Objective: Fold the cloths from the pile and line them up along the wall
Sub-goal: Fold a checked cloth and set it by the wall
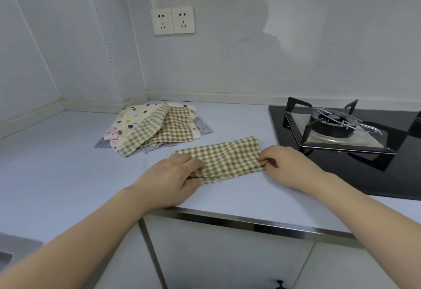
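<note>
A green-and-cream checked cloth (227,157) lies folded in half as a long strip on the pale counter (68,163). My left hand (175,177) pinches its left end between thumb and fingers. My right hand (289,165) pinches its right end. Behind and to the left sits the pile of cloths (155,129), with a spotted cream one and checked ones on top and grey and pink ones underneath. The pile lies near the back wall (250,60).
A black gas hob (341,129) with a burner and pan support fills the right of the counter. Two wall sockets (173,20) hang above the pile. The counter's metal front edge (250,222) runs below my hands, with cabinet doors beneath. A sink corner shows at lower left.
</note>
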`<state>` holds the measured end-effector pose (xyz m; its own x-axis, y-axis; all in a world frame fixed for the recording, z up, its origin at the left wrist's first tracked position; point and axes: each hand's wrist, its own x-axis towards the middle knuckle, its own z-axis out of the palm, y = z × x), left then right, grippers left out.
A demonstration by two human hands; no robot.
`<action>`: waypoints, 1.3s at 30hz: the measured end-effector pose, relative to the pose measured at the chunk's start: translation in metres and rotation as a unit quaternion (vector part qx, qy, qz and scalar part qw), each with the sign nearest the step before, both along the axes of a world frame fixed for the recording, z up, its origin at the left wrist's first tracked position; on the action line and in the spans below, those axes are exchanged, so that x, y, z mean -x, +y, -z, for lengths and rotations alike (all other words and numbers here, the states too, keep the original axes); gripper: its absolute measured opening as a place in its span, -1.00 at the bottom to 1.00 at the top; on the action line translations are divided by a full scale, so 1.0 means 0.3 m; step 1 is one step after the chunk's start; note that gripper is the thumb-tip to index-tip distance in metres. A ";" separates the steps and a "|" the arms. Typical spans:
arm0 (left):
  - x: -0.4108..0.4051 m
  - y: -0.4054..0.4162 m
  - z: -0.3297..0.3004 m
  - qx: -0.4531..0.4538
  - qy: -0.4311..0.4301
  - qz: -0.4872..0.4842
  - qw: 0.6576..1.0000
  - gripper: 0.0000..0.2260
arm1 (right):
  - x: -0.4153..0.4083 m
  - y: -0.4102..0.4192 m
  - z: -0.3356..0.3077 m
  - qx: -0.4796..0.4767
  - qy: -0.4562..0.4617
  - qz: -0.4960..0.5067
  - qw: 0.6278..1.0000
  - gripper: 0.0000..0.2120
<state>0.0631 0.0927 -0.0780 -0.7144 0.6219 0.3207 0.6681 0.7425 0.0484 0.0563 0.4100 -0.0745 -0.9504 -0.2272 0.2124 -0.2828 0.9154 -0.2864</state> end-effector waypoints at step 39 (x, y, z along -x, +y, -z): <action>0.111 0.020 -0.170 -0.410 -0.241 -0.126 0.871 -0.90 | 0.164 -0.088 -0.038 0.650 0.043 0.022 0.758 -0.88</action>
<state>0.0298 0.0986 -0.0269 -0.9693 0.1294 0.2092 0.2453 0.4458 0.8609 0.0071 0.3836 -0.0632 -0.9210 0.2594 0.2906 -0.3285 -0.1161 -0.9373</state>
